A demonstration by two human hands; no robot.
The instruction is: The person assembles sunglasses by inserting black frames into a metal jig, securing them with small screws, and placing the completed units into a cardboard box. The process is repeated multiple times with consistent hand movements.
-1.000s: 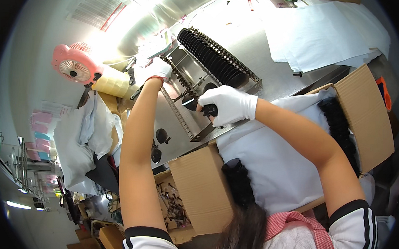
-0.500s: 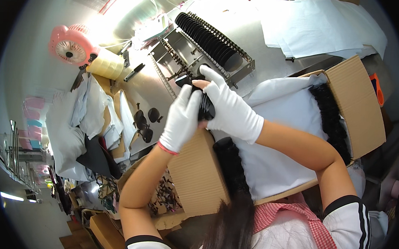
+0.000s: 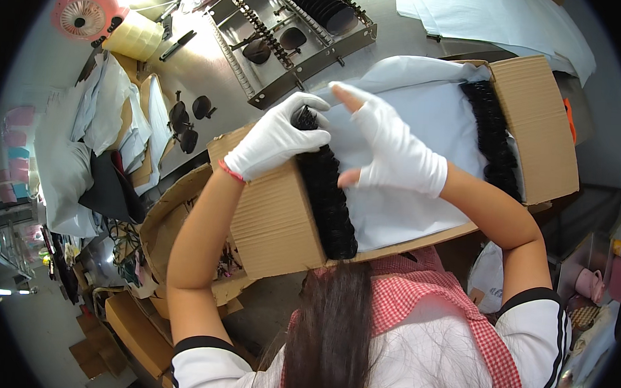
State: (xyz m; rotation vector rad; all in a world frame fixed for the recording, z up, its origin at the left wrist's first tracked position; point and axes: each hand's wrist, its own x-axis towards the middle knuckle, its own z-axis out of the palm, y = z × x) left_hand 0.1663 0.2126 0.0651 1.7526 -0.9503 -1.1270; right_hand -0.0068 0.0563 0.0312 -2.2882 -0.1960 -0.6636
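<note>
My left hand, in a white glove with bare fingertips hidden from here, curls its thumb and fingers around a small bunch of dark lenses. It holds them at the far end of a black row of tightly packed lenses along the left side of an open cardboard box. To its right, my right hand hangs over the white lining of the box. Its gloved fingers are apart, with bare thumb and fingertip showing, and nothing is in them.
Beyond the box stands a metal rack with a row of dark round lenses. Loose dark lenses and a black marker lie left on the metal table. A pink fan and white sheets are farther back.
Both hands have come from the rack nearer to me, over the box, and the view has shifted. My right hand has let go of the dark lenses and opened; my left hand keeps them.
</note>
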